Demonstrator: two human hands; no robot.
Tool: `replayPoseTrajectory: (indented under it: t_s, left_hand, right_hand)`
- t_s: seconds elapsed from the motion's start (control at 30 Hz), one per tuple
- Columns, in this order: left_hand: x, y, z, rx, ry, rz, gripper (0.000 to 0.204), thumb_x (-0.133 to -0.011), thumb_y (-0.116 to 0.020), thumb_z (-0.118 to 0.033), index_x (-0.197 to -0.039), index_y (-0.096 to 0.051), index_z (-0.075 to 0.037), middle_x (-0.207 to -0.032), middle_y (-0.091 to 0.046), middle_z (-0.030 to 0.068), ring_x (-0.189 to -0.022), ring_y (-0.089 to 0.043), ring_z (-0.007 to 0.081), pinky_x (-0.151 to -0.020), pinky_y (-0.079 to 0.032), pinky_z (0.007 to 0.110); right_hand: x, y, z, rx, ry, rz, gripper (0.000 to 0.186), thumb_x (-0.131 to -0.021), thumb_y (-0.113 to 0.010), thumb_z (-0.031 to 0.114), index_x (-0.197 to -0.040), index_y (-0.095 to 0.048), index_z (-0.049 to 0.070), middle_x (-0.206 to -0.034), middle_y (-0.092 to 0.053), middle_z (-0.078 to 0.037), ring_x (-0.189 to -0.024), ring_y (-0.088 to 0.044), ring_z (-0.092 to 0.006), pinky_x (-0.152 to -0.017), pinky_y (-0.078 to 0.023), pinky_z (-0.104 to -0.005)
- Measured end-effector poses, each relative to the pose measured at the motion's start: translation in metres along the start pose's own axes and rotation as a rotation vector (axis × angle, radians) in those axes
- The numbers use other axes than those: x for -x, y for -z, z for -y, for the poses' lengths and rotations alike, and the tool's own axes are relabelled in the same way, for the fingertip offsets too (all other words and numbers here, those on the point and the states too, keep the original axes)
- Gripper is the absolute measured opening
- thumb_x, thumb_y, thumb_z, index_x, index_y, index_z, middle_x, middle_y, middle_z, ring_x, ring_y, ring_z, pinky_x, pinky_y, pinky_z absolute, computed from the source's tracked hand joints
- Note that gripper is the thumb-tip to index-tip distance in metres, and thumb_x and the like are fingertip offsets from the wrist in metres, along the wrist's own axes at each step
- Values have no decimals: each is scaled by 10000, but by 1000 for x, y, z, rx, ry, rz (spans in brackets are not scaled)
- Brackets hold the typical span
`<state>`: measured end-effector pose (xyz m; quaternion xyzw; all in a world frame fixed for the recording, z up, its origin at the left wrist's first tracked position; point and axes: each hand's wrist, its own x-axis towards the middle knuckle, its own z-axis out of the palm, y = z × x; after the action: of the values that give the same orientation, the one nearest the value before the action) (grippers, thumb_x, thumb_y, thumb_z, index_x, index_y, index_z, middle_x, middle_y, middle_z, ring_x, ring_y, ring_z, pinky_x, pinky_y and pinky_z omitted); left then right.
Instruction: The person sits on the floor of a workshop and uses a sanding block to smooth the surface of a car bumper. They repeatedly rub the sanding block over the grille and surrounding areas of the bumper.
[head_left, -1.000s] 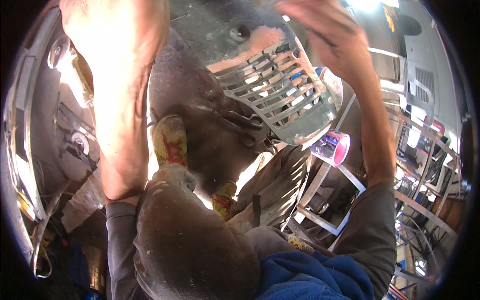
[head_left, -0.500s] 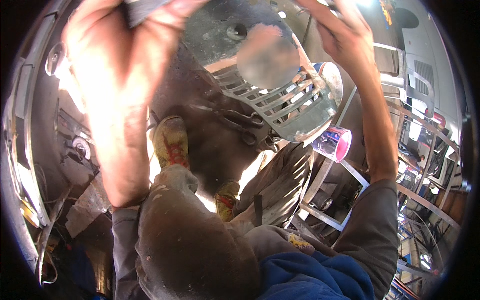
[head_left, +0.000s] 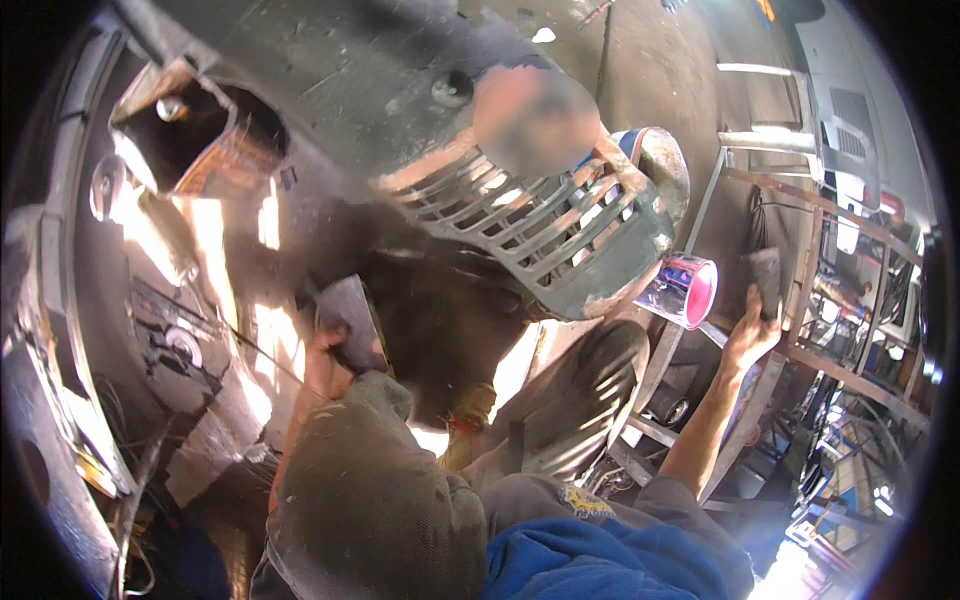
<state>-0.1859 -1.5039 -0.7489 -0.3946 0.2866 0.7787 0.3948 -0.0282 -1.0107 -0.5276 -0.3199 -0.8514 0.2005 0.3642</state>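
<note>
My left hand [head_left: 326,368] is low beside my left knee, its fingers closed on a flat grey rectangular plate [head_left: 352,322]. Out to the right, my right hand [head_left: 748,338] grips a dark flat rectangular piece [head_left: 765,277] that stands up from the fingers. Both hands are apart from the dark grey slatted panel [head_left: 590,275] in front of me. It looks like a vehicle bumper, with pinkish-brown patches along its slats; a round area over it is blurred. Just past its right corner lies a tipped can with a pink inside [head_left: 700,293].
A metal frame stand [head_left: 650,375] is under the panel's right end. At the far left is an open, dark-mouthed container [head_left: 185,130]. A metal rack [head_left: 850,370] stands at the right, beside a pale vehicle [head_left: 870,120]. My left knee [head_left: 370,470] juts forward.
Both hands have come down from the top of the view: the left to beside my knee, the right out to the right side. The flat pieces in them now show clearly.
</note>
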Motion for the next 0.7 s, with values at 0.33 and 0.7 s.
replayPoseTrajectory:
  t_s: [0.33, 0.7]
  left_hand:
    - [-61, 40, -10, -225, 401, 60, 442, -826, -589, -112, -1252, -514, -23, -1119, -630, 143, -1078, -598, 332, -971, -495, 496]
    - [-36, 19, -138, -585, 183, -34, 438, -831, -591, -117, -1250, -514, -16, -1118, -632, 148, -1078, -602, 332, -970, -498, 497]
  right_hand:
    - [132, 94, -53, 301, -487, 9, 281, -910, -650, 157, -1161, -665, 31, -1060, -688, -58, -976, -602, -138, -912, -457, -298]
    - [210, 200, 27, 561, -590, -283, 659, -988, -444, 501, -1371, -467, -35, -1355, -525, -207, -1295, -458, -274, -1121, -305, -414]
